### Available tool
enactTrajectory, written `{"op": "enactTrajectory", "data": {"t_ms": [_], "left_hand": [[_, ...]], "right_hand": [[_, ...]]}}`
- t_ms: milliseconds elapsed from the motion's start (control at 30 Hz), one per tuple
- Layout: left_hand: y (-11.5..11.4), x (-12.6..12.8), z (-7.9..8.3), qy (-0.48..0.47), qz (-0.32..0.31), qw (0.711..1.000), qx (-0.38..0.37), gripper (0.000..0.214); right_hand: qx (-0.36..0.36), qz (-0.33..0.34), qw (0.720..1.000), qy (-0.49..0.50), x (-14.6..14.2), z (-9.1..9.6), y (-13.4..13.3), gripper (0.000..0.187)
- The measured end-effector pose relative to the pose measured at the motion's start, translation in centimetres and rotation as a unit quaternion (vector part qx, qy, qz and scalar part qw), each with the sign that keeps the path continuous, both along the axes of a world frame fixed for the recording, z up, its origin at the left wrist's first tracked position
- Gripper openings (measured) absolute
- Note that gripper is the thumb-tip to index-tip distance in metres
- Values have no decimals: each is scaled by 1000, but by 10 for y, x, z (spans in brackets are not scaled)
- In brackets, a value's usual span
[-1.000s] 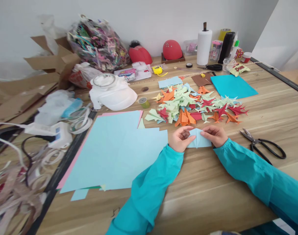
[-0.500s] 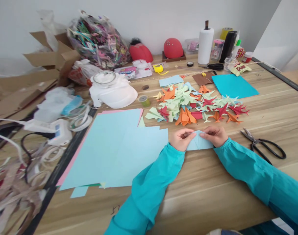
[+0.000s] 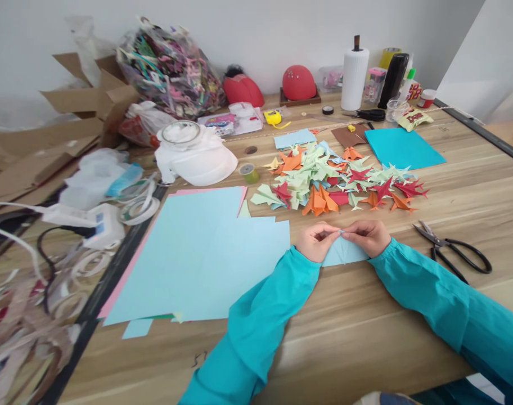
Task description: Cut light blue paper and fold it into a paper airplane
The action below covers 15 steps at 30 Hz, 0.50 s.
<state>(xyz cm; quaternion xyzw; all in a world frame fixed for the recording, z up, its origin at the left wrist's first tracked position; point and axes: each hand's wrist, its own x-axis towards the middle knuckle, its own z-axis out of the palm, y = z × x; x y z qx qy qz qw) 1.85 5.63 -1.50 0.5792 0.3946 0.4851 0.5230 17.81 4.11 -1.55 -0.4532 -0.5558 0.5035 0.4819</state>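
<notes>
A light-blue folded paper (image 3: 343,252) with crease lines fanning down from its top is between my hands, low over the wooden table. My left hand (image 3: 318,241) pinches its upper left part between thumb and fingers. On the other side, my right hand (image 3: 368,237) pinches the upper right part, its fingertips almost meeting those of the left. Just beyond lies a heap of folded paper pieces (image 3: 313,171) in pale green, orange, red and blue. Black-handled scissors (image 3: 448,244) rest open to the right of my right hand.
Large light-blue sheets (image 3: 197,259) over pink ones lie at left. Behind the heap is a turquoise paper stack (image 3: 404,147). A yellow tape measure (image 3: 273,117), a white bottle (image 3: 355,79) and a red dome (image 3: 298,82) stand farther back. Cables and a power strip (image 3: 102,225) clutter the left edge.
My fingertips have come closer together at the top of the blue paper, and its visible lower part has shifted slightly toward me. Both hands still pinch it.
</notes>
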Motion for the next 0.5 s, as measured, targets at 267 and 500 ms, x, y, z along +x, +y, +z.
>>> {"op": "enactTrajectory", "data": {"t_ms": [267, 500], "left_hand": [[2, -1, 2, -4, -1, 999, -46, 20], [0, 0, 4, 29, 24, 997, -65, 23]], "right_hand": [[8, 3, 999, -33, 2, 1, 1, 30], [-3, 7, 999, -43, 1, -1, -1, 33]]}}
